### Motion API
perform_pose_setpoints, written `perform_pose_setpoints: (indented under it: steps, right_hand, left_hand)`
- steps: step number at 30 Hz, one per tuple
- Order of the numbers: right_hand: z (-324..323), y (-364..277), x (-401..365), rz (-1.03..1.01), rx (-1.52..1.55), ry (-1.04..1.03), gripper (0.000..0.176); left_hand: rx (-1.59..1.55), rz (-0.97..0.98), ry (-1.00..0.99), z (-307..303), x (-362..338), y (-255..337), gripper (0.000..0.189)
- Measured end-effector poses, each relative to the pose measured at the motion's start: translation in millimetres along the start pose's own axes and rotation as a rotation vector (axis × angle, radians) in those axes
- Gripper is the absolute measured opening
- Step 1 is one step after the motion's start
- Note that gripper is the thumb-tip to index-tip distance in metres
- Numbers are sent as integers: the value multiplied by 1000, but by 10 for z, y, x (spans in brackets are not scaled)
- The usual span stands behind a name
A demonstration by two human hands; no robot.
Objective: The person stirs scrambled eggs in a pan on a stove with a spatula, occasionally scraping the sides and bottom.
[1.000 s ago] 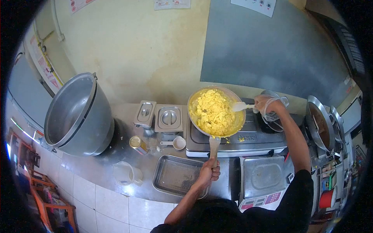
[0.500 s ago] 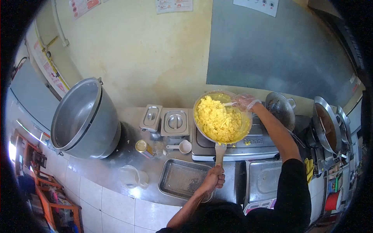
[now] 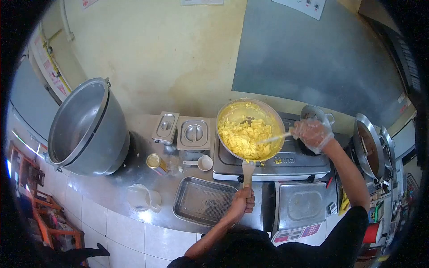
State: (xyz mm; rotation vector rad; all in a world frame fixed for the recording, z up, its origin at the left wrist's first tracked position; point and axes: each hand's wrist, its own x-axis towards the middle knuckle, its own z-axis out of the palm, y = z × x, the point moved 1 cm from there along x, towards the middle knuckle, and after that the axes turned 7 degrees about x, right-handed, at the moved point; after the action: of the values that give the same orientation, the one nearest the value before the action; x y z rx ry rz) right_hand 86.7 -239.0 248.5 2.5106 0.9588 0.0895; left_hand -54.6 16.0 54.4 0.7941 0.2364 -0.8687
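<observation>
The left hand (image 3: 243,201) is closed around the pale, flat handle (image 3: 246,172) of a round metal pan (image 3: 241,107). The pan sits on a steel stove (image 3: 308,163) whose front shows raised letters; only "nnai" (image 3: 284,159) reads, the start being covered by the pan. Inside the pan lies a lumpy, soft heap of yellow scrambled egg (image 3: 243,136), and a yellow film coats the far wall.

The right hand (image 3: 313,134), in a crinkled clear plastic glove, is clasped on a slim pale spatula (image 3: 273,138) whose tip lies in the egg at the pan's right side.

On the shiny steel table (image 3: 129,172), left of the stove, stand two square steel containers (image 3: 194,134) with knobbed lids, a small white scoop (image 3: 204,164), an open tin (image 3: 155,161) and a clear plastic jug (image 3: 142,198). What they hold I cannot tell. A shallow rectangular steel tray (image 3: 180,196) with a wire mesh bottom lies just beside the left hand. A huge, dull grey pot (image 3: 82,127) leans at the far left, its inside bare. At the right, a wok (image 3: 368,145) holds something brown.
</observation>
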Motion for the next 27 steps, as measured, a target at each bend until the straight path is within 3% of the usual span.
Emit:
perform_pose_setpoints:
  steps: [2, 5, 8, 13, 14, 15, 18, 23, 27]
  right_hand:
    - [264, -72, -114, -67, -78, -35, 9]
    - [909, -242, -79, -109, 226, 182, 9]
    - [792, -470, 266, -84, 82, 151, 9]
    - [1200, -121, 829, 210, 94, -30, 20]
    - [1200, -46, 882, 270, 102, -38, 21]
    - [1189, 16, 868, 180, 74, 82, 20]
    - [1148, 91, 849, 195, 200, 210, 13]
    - [489, 108, 378, 315, 202, 185, 12]
    - [730, -20, 130, 349, 222, 238, 12]
  left_hand:
    - [-5, -2, 5, 21, 12, 17, 39]
    - [-29, -17, 5, 48, 35, -8, 39]
    - [-38, -10, 7, 64, 26, -26, 38]
    - [-44, 10, -4, 42, 76, -97, 36]
    - [-39, 14, -6, 41, 74, -98, 36]
    - [-35, 18, -9, 42, 76, -98, 36]
    - [-22, 23, -9, 33, 71, -106, 37]
    - [-43, 11, -9, 59, 55, -69, 37]
    - [-17, 18, -23, 51, 72, -99, 37]
